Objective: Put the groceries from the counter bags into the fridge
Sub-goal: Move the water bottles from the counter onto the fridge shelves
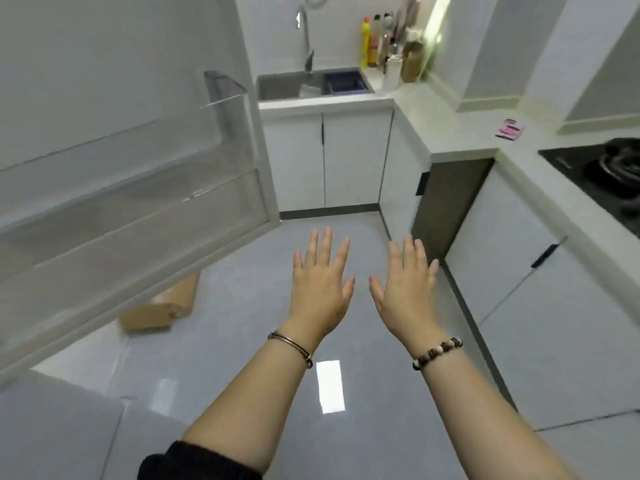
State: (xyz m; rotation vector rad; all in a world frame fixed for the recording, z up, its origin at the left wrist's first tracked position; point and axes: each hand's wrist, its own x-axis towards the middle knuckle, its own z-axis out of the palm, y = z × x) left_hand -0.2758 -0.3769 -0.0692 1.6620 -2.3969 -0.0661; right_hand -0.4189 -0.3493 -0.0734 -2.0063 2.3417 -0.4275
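My left hand (pixel 320 282) and my right hand (pixel 403 285) are stretched out side by side over the grey floor, palms down, fingers straight and spread, holding nothing. The open fridge door (pixel 145 188) fills the left of the view, its clear door shelves bare. The white counter (pixel 460 140) runs along the right. No grocery bags show in this view.
A sink (pixel 294 85) with a tall tap sits at the back, bottles (pixel 375 43) beside it. A pink packet (pixel 509 129) lies on the counter, a black hob (pixel 602 174) at far right. A cardboard box (pixel 162 306) rests on the floor under the fridge door.
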